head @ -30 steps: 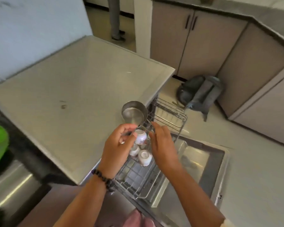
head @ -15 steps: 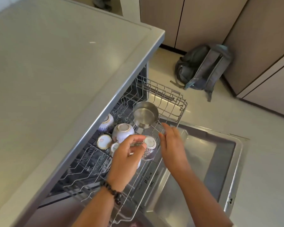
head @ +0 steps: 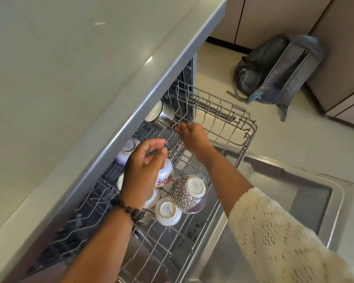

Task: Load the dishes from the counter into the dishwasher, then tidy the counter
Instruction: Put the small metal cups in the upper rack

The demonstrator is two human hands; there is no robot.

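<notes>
Several bowls (head: 187,193) were seen upturned for draining in the pulled-out dishwasher rack (head: 229,127) under the counter's edge (head: 131,111), where a wire tine was pinched by the right hand (head: 193,136) and the left hand (head: 143,170) was held loosely curled, grasping nothing.

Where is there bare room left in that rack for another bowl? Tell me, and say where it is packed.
Free: the near stretch of the rack below the bowl stamped on its base, and the far right corner by the rack's rim. Crowded: mid-rack, where upturned bowls cluster under the left hand; the right hand pinches a tine just beyond.
</notes>
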